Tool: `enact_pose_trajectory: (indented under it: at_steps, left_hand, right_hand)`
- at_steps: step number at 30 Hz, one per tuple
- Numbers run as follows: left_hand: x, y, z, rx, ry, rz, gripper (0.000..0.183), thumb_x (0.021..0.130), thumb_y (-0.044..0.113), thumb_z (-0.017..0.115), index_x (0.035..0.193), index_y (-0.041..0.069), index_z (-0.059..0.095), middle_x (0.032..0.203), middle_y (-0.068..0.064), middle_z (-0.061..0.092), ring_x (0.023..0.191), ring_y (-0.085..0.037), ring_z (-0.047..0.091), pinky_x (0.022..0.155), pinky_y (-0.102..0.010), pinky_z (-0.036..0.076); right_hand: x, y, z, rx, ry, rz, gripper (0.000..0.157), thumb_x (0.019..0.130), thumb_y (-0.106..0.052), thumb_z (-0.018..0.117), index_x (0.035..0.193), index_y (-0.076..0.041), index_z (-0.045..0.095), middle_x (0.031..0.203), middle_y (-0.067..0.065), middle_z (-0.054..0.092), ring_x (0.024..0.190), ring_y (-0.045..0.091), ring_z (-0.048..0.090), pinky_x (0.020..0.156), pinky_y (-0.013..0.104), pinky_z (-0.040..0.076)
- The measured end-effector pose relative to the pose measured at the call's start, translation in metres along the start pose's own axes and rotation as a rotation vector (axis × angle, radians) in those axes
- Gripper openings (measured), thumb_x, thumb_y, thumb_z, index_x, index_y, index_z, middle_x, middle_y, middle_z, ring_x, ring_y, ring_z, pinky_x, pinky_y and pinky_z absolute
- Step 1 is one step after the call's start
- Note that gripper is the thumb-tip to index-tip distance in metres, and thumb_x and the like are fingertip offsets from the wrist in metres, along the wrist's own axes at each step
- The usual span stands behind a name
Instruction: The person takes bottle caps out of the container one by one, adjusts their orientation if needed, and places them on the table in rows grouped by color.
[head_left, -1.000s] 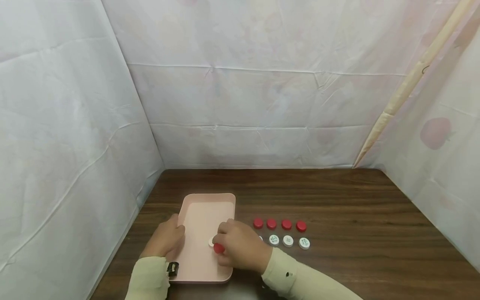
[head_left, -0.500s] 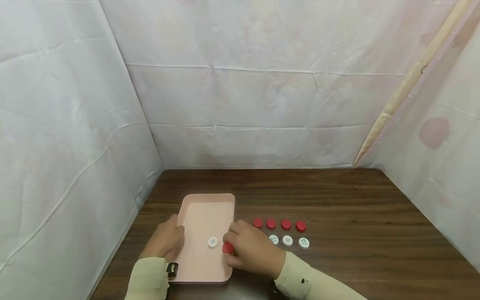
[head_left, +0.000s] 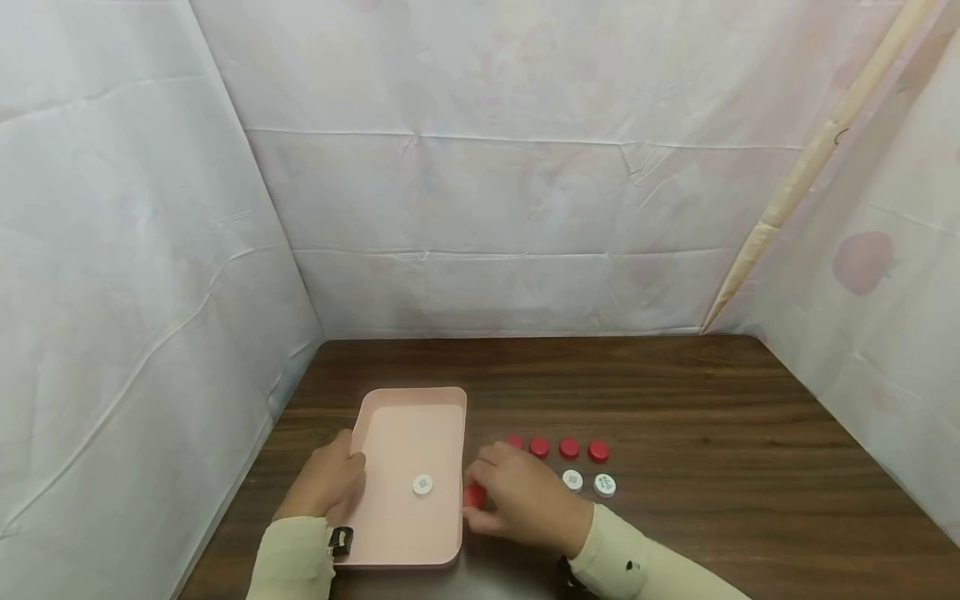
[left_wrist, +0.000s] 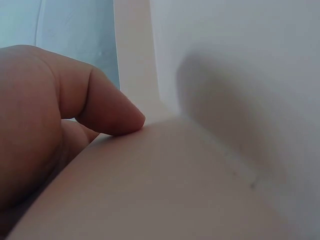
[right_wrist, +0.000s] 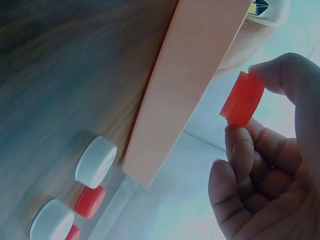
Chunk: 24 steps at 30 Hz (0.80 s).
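My left hand grips the left rim of a pink rectangular tray, and in the left wrist view its thumb lies over the rim. A white bottle cap with a printed square lies inside the tray. My right hand pinches a red bottle cap between thumb and fingertip, held up at the tray's right rim. Under and behind that hand, part of a row of white caps is hidden. Several red caps form a row behind them.
The dark wooden table is walled by white cloth at the back and sides. A cream strip runs down the back right corner. In the right wrist view, white caps stand close to the tray's outer wall.
My right hand has moved right with the red cap, from over the tray to its right rim, uncovering the white cap inside. The left hand stays on the left rim.
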<state>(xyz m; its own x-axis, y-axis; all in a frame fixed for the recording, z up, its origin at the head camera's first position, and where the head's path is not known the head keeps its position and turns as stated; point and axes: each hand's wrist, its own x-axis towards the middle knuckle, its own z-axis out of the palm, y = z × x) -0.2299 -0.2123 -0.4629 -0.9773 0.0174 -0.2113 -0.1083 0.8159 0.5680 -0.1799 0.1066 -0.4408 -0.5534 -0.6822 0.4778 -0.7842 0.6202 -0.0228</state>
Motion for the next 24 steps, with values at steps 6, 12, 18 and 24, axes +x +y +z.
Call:
enact_pose_trajectory:
  at_steps: [6, 12, 18, 24]
  left_hand:
    - [0.0, 0.0, 0.0, 0.009, 0.005, 0.015, 0.063, 0.101, 0.02, 0.036, 0.154, -0.013, 0.026, 0.151, -0.042, 0.041, 0.136, -0.058, 0.048, 0.106, -0.071, 0.044]
    - [-0.001, 0.001, 0.0, 0.002, 0.001, 0.008, 0.064, 0.102, 0.021, 0.036, 0.155, -0.013, 0.025, 0.153, -0.041, 0.038, 0.138, -0.058, 0.044, 0.108, -0.072, 0.042]
    - [0.0, -0.001, 0.0, 0.002, 0.003, 0.012, 0.062, 0.101, 0.021, 0.037, 0.154, -0.011, 0.028, 0.15, -0.04, 0.043, 0.135, -0.056, 0.048, 0.106, -0.071, 0.044]
    - [0.0, -0.002, 0.0, -0.003, 0.0, 0.01, 0.062, 0.101, 0.021, 0.036, 0.154, -0.011, 0.027, 0.151, -0.039, 0.043, 0.136, -0.056, 0.048, 0.107, -0.071, 0.043]
  right_hand:
    - [-0.009, 0.007, -0.005, 0.034, -0.014, 0.029, 0.017, 0.076, -0.029, 0.078, 0.081, -0.024, 0.063, 0.08, -0.015, 0.051, 0.077, 0.002, 0.047, 0.067, 0.012, 0.045]
    - [-0.022, 0.016, -0.008, 0.078, -0.024, 0.083, 0.015, 0.079, -0.028, 0.077, 0.082, -0.026, 0.063, 0.079, -0.016, 0.052, 0.075, 0.0, 0.043, 0.066, 0.011, 0.041]
    - [-0.035, 0.025, -0.012, 0.077, -0.019, 0.125, 0.018, 0.081, -0.03, 0.078, 0.08, -0.025, 0.061, 0.076, -0.013, 0.055, 0.076, 0.001, 0.045, 0.066, 0.013, 0.044]
    - [-0.045, 0.034, -0.016, 0.052, -0.005, 0.17, 0.024, 0.078, -0.03, 0.081, 0.076, -0.025, 0.057, 0.072, -0.012, 0.053, 0.071, 0.002, 0.042, 0.062, 0.013, 0.04]
